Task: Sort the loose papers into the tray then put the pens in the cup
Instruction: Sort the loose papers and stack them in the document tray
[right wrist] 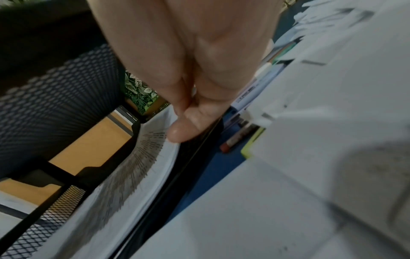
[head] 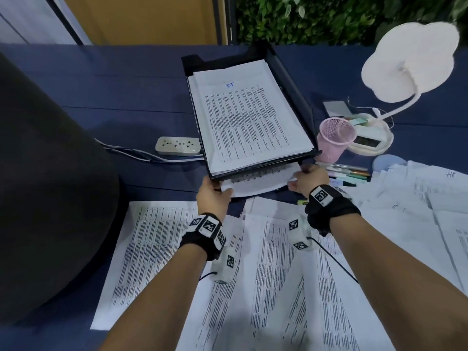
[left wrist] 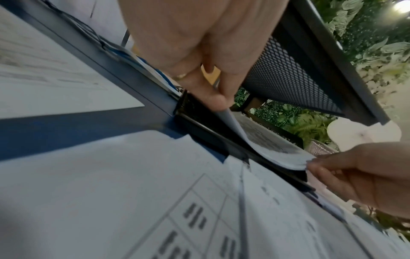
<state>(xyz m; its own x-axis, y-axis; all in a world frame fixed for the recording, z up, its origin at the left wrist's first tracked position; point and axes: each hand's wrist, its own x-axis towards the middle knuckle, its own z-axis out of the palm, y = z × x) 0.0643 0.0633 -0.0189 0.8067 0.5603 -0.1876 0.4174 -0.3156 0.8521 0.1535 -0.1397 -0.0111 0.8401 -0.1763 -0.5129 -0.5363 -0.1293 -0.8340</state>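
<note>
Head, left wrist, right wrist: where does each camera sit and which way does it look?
Head: above the desk, facing down and forward; both forearms, left hand, right hand, tray, pink cup.
Left wrist: under the left wrist, low, along the fingers into the tray's lower tier; the right hand shows too.
Right wrist: low, along the right hand's fingers; pens beside.
Shared: all three show the sheet both hands pinch.
</note>
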